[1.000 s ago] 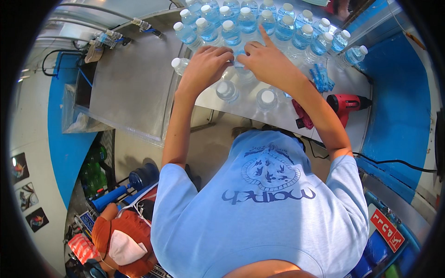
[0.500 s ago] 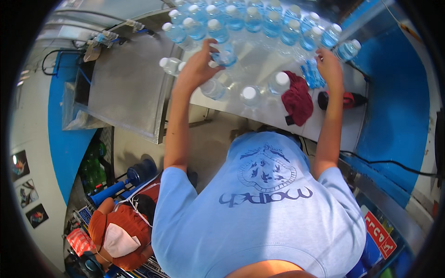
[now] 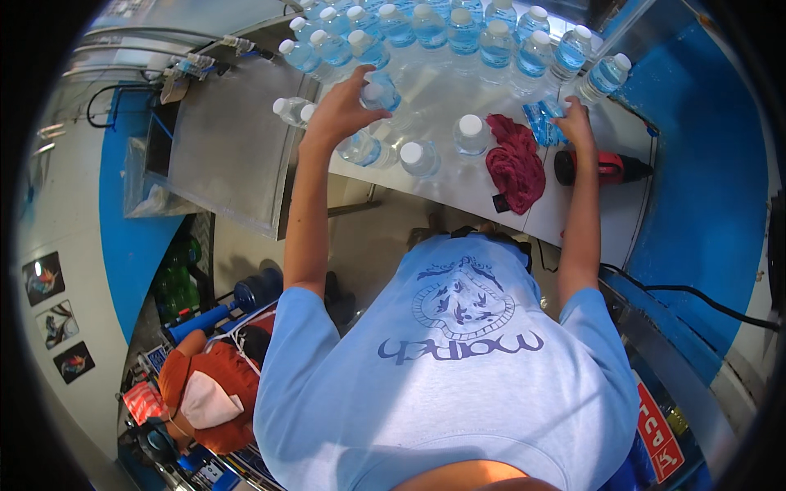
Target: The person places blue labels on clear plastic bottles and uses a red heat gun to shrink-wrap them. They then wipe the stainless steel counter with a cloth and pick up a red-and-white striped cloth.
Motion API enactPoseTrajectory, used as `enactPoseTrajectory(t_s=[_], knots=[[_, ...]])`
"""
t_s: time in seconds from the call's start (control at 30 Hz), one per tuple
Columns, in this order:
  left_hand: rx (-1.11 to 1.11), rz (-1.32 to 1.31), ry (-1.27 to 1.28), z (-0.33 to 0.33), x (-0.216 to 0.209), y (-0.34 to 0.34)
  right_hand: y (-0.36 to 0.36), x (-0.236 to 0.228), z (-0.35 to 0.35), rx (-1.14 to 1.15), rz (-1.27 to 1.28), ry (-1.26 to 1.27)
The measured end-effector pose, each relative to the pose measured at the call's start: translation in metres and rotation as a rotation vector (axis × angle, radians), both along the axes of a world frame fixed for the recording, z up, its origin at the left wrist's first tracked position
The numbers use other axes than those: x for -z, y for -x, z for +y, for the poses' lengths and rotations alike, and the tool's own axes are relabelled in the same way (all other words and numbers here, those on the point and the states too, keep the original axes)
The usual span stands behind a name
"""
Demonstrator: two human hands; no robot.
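Observation:
My left hand [image 3: 340,113] curves around a small clear plastic bottle [image 3: 383,88] with a blue label. Its thumb and fingers sit on either side of it. My right hand [image 3: 578,129] is over the right side of the table, thumb and fingers apart, beside a bunch of shiny blue label film [image 3: 540,123]. Whether a fingertip touches the film is hard to see. White-capped bottles stand close to the table's front edge, among them one in the middle [image 3: 420,159] and one [image 3: 471,135] beside a crumpled maroon cloth [image 3: 516,168].
Several rows of blue-labelled bottles [image 3: 430,29] line the far side of the white table [image 3: 442,184]. Under my right forearm lies a black and red tool [image 3: 614,168]. A metal worktop [image 3: 229,155] adjoins on the left. A person in orange [image 3: 217,401] is at lower left.
My right hand has come down from beside the far-right bottles toward the blue film, and its fingers have spread. My left hand stays around its bottle. The whole view has shifted slightly.

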State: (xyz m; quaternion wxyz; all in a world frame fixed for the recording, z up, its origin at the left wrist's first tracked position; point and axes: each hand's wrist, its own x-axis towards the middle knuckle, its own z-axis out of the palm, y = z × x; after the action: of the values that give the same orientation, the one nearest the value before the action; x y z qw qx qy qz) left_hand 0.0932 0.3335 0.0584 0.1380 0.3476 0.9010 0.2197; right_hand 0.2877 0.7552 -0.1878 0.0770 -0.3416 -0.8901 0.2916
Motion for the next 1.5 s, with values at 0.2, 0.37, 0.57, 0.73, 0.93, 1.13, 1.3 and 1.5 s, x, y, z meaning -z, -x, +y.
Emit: enactPoseTrajectory(t_s=[0.2, 0.37, 0.57, 0.73, 0.93, 1.13, 1.3, 1.5], knots=[[-0.077, 0.159, 0.125, 0.006, 0.015, -0.019, -0.013, -0.005, 0.018, -0.030, -0.019, 0.113], [-0.012, 0.179, 0.055, 0.004, 0.017, -0.008, -0.024, -0.057, 0.003, -0.112, 0.118, 0.237], [-0.080, 0.257, -0.032, 0.012, 0.033, -0.023, -0.025, -0.155, -0.047, -0.220, 0.208, 0.154], [0.019, 0.339, -0.443, -0.012, -0.029, -0.032, -0.001, -0.245, -0.123, -0.406, 0.548, 0.183], [0.282, -0.149, -0.723, -0.049, -0.069, -0.030, 0.085, -0.298, -0.237, -0.924, 0.674, 0.283], [0.223, -0.355, -1.084, -0.115, -0.040, 0.018, 0.150, -0.295, -0.302, -1.003, 0.462, 0.459], [0.266, -0.420, -1.052, -0.154, -0.030, 0.046, 0.178, -0.302, -0.315, -1.196, 0.572, 0.577], [0.465, 0.280, -0.563, -0.170, -0.047, 0.080, 0.181, -0.321, -0.320, -1.334, 0.337, 0.004]])
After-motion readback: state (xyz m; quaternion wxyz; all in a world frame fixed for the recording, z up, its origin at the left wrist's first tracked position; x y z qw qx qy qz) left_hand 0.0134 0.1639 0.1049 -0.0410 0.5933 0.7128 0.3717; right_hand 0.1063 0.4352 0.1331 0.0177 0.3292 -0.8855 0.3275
